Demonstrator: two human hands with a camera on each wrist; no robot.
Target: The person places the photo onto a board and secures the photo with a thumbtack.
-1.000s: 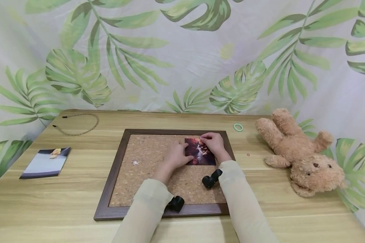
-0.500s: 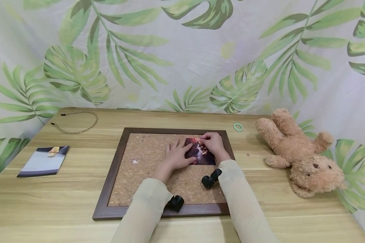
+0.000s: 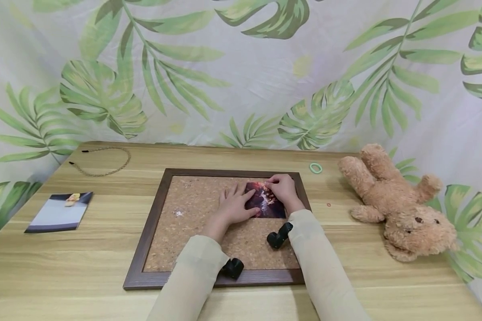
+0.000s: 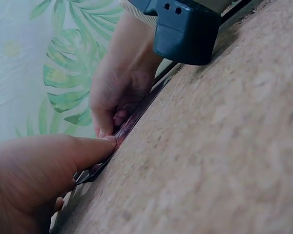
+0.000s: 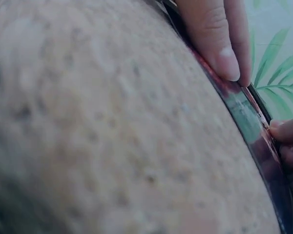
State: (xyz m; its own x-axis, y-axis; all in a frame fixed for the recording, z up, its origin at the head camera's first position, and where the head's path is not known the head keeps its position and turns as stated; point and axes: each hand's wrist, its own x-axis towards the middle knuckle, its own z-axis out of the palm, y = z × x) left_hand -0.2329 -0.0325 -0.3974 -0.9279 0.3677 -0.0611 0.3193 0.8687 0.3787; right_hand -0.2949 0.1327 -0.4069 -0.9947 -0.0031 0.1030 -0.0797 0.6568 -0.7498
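Note:
A dark photo print [image 3: 267,203] with a fiery red and white pattern lies at the upper right of a framed cork board [image 3: 184,245]. My left hand [image 3: 234,206] has its fingers spread over the cork, with thumb and index finger resting on the photo's left side. At the photo's top edge, my right hand [image 3: 283,187] pinches with thumb and index finger, the other fingers curled. In the left wrist view the left thumb [image 4: 95,150] presses on the print. The right wrist view shows the print [image 5: 256,141] nearly edge-on, close along the cork. What lies between the right fingertips is hidden.
Another photo [image 3: 58,214] lies on the table at the left, below a chain with black ends [image 3: 124,166]. Behind the board's right corner is a green ring [image 3: 315,168]; a tiny red ring [image 3: 328,205] lies nearer. A teddy bear [image 3: 389,191] lies at the right.
My left fingers have spread out flatter over the cork and the photo's left side. The right hand stays at the photo's top edge. The head view has shifted slightly.

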